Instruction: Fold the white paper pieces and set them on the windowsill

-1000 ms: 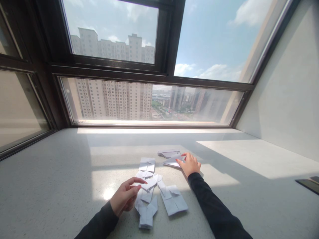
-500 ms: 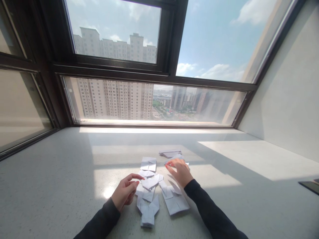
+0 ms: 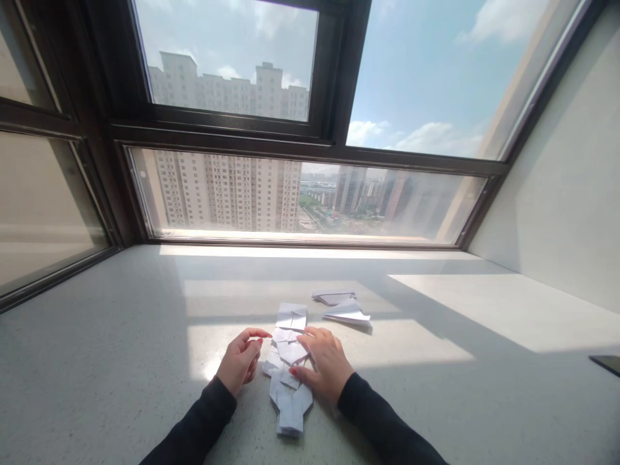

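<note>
Right now the pile of small white folded-paper shirts [image 3: 290,403] lies on the pale speckled stone table [image 3: 121,361] straight ahead of the person, between the two hands. Its long axis runs away from the body toward the dark-framed window [image 3: 334,152], from the nearest shirt down by the sleeves to a square folded white piece [image 3: 292,316] at the far end.

The right hand [image 3: 325,369] is the nearer one. It lies palm-down on the right side of the pile, fingers spread flat and pointing left across the paper, closed on nothing. The left hand [image 3: 241,360] sits just beside the pile's left edge. Its fingers are loosely curled, with the thumb and forefinger apart and empty. The forefinger tip points at the upper part of the pile, and whether it touches paper cannot be told.

A pointed white paper fold [image 3: 347,314] and a flatter grey-white folded sheet [image 3: 332,297] lie further off, to the right of the pile's far end and apart from both hands. A dark flat object [image 3: 606,363] shows at the table's right edge.
</note>
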`<state>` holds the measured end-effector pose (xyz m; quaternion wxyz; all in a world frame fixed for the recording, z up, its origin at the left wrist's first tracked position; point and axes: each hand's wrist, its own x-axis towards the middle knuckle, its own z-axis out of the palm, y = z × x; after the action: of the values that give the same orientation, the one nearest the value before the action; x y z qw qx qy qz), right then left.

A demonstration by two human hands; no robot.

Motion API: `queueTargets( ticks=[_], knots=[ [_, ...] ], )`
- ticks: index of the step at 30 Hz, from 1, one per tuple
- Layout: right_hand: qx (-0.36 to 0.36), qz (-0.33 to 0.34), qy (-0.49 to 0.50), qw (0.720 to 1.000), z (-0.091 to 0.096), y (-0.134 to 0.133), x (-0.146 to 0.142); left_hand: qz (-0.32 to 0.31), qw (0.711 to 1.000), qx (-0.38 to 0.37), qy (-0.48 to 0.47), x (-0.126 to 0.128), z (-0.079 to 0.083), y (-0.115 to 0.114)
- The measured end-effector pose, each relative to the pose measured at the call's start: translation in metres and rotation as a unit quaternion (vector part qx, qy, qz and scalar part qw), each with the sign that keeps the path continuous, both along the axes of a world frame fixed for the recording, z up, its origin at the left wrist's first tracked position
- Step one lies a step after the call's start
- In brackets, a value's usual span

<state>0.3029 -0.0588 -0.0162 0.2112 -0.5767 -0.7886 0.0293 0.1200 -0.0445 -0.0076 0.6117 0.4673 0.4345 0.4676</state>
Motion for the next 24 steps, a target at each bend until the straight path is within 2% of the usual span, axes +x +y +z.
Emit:
queueTargets(
  ticks=[4,8,10,12,14,16,17,19,22,24],
  knots=[
    [-0.027,0.018,0.029,0.999,0.001,-0.001,-0.002,0.001,0.999,0.026,0.040,0.000,-0.004,0.001],
    [-0.003,0.040,0.055,0.998,0.003,-0.003,-0.004,0.029,0.980,0.101,0.168,-0.003,-0.008,0.003],
    [0.017,0.023,0.065,0.997,0.004,-0.002,-0.003,0.055,0.944,0.160,0.282,-0.004,-0.007,0.001],
    [0.035,-0.009,0.076,0.996,0.005,0.001,0.000,0.079,0.883,0.202,0.416,-0.003,-0.006,-0.002],
    [0.051,-0.046,0.088,0.994,0.005,0.006,0.002,0.082,0.819,0.214,0.525,-0.001,-0.004,-0.006],
    [0.054,-0.076,0.096,0.991,0.003,0.012,0.004,0.069,0.782,0.209,0.582,0.002,-0.003,-0.009],
    [0.047,-0.084,0.098,0.990,0.002,0.015,0.004,0.060,0.776,0.204,0.594,0.004,-0.003,-0.010],
    [0.018,-0.086,0.100,0.991,0.000,0.020,0.002,0.046,0.782,0.184,0.594,0.008,-0.003,-0.011],
    [-0.023,-0.069,0.086,0.994,-0.004,0.023,-0.004,0.039,0.808,0.150,0.568,0.012,-0.005,-0.012],
    [-0.025,-0.056,0.073,0.995,-0.006,0.023,-0.007,0.039,0.826,0.142,0.544,0.014,-0.008,-0.012]
  ],
)
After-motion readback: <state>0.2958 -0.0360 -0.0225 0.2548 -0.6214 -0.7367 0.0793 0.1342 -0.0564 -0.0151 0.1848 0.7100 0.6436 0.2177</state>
